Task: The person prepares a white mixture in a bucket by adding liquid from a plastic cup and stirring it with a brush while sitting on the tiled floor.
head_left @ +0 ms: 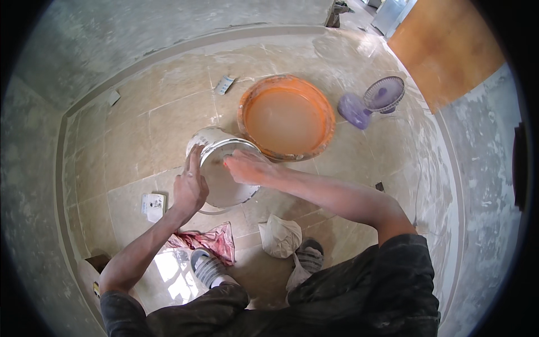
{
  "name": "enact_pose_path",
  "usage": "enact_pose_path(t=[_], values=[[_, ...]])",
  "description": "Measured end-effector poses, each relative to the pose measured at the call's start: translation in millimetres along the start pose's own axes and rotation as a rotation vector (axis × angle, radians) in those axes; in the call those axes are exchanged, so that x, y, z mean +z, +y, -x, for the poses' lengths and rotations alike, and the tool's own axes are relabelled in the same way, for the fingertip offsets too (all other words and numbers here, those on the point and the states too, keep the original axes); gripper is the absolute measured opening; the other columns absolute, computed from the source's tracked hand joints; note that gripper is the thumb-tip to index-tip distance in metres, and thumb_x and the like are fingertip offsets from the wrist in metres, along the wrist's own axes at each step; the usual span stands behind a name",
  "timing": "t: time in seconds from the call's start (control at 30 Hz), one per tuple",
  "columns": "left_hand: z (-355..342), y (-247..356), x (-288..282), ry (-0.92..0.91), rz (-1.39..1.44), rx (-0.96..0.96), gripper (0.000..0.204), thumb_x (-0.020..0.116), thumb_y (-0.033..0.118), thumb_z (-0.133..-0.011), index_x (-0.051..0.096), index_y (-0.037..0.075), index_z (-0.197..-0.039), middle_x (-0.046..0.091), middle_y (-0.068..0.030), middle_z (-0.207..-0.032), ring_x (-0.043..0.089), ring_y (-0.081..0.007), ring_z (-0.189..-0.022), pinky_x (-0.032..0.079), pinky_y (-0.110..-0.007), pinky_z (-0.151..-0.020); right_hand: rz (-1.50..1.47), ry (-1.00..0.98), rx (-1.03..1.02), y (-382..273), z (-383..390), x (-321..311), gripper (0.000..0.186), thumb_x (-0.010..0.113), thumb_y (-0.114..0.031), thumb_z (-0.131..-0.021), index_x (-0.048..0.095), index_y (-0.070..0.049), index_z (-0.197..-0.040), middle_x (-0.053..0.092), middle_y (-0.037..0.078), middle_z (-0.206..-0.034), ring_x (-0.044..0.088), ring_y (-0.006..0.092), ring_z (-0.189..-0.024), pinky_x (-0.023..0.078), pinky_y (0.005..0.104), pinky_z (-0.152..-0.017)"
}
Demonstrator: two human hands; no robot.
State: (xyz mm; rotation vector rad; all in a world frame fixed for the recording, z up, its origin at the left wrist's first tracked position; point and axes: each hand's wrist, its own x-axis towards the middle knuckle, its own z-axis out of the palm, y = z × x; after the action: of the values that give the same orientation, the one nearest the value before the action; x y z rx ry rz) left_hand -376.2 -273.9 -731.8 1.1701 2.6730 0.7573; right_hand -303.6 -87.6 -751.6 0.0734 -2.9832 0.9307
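Note:
A white bucket point(206, 136) stands on the tiled floor in front of me, its mouth appearing tipped toward me. Pale greyish, wet-looking material point(220, 182) lies inside it. My left hand point(191, 188) grips the bucket's left rim, with fingers stretched along the edge and the thumb hidden. Over the bucket's mouth, my right hand point(246, 167) is closed in a fist. A small orange-red bit shows at its finger side; the rest of what it holds is hidden. Touching or almost touching the bucket, an orange basin point(327, 121) holds cloudy beige liquid point(286, 123).
Right of the basin lies a purple fan-like object point(384, 94). A whitish bag point(279, 236) and a red-pink cloth point(216, 241) lie near my sandalled feet. A small white box point(152, 206) sits at left, a torn packet point(224, 85) beyond. Patchy plastered walls point(168, 25) surround the floor.

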Motion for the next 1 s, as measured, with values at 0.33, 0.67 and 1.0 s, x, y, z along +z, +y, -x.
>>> enact_pose_path(t=[0.33,0.67,1.0], values=[[1.5,2.2,-1.4,-0.041,-0.020,-0.070,0.077,0.047,-0.005,-0.076,0.028,0.009,-0.149,0.037,-0.0159,-0.153,0.062,-0.0417,-0.106,0.057,-0.048,-0.078,0.167,-0.204,-0.070,-10.7,5.5,4.0,0.018,0.056,-0.005,-0.080,0.072,0.000,-0.086,0.070,0.023,-0.087,0.071,0.0355,-0.081,0.057,0.0443,-0.070],[3.6,-4.1,-1.1,-0.031,-0.059,0.018,0.074,0.047,-0.004,-0.079,0.027,0.007,-0.149,0.033,-0.0161,-0.155,0.064,-0.0401,-0.104,0.058,-0.048,-0.076,0.111,-0.288,-0.076,-12.2,10.0,18.1,0.017,0.053,-0.005,-0.081,0.067,0.006,-0.081,0.068,0.023,-0.081,0.069,0.0385,-0.081,0.055,0.0442,-0.070],[0.4,7.1,-3.2,-0.081,-0.035,-0.056,0.075,0.048,-0.003,-0.079,0.027,0.011,-0.150,0.031,-0.0130,-0.156,0.065,-0.0435,-0.097,0.058,-0.051,-0.078,0.388,-0.249,-0.114,-4.7,10.1,8.0,0.013,0.055,-0.002,-0.079,0.067,0.004,-0.080,0.067,0.025,-0.079,0.069,0.0396,-0.078,0.056,0.0440,-0.067]])
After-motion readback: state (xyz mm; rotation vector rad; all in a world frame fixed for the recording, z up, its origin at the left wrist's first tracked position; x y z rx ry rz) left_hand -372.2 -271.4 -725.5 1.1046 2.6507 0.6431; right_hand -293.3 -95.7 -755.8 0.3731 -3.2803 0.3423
